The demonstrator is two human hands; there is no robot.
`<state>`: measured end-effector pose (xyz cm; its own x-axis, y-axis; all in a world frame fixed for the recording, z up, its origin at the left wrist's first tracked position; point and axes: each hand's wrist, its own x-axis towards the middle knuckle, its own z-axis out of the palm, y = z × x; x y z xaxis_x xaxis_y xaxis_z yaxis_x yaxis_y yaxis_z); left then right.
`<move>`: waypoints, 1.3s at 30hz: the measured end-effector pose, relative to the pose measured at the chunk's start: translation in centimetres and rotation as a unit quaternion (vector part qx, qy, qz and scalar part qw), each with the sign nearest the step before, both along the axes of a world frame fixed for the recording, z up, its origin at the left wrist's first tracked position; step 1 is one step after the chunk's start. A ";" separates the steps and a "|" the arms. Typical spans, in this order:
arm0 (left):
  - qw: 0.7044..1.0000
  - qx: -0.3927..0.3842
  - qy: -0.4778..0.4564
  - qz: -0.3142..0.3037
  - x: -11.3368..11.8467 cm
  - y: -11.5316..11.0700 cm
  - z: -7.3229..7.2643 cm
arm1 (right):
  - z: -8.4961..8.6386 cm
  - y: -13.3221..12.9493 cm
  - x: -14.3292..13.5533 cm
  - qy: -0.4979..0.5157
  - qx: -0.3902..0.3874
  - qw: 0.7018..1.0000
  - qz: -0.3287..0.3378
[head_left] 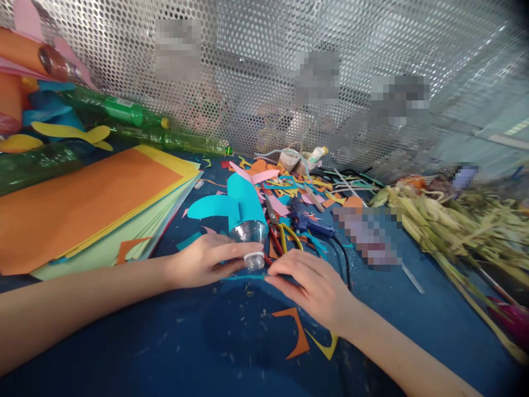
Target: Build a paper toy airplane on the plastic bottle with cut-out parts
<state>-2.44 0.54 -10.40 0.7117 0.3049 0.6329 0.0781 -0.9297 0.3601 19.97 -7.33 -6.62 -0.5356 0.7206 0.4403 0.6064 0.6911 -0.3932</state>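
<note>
My left hand (204, 259) is closed around the neck end of a clear plastic bottle (249, 231), which lies with its capless mouth toward me. Blue paper (242, 201) wraps the bottle's body, with a rounded blue wing sticking out to the left and pink paper pieces (256, 175) at the far end. Just right of the mouth, my right hand (312, 284) pinches the end of a thin blue paper strip (243, 277). The strip runs left below the bottle mouth toward my left fingers. Scissors (270, 212) with yellow handles and a blue glue gun (312, 225) lie beyond my right hand.
Coloured paper sheets (111, 193) are stacked on the left, with green bottles (124, 113) behind them. Paper scraps (295, 331) lie on the blue table (198, 342). Dried husks (446, 231) spread along the right. A perforated metal screen (256, 33) stands behind.
</note>
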 end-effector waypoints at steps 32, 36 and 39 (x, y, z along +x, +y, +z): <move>1.000 -0.026 0.003 -0.011 0.2 0.1 0.1 | 0.1 0.8 -1.3 0.000 0.090 0.993 -0.078; 1.000 -0.024 0.015 -0.014 0.2 0.1 -0.1 | 0.2 0.9 -1.6 0.016 0.064 0.995 -0.081; 0.999 -0.036 0.003 -0.006 0.2 0.2 -0.1 | 0.2 1.0 -1.6 0.019 0.066 0.995 -0.079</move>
<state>-2.22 0.72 -10.49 0.7198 0.3415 0.6044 0.0700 -0.9019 0.4263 18.40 -6.34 -6.43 -0.4019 0.7292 0.5539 0.6974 0.6358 -0.3309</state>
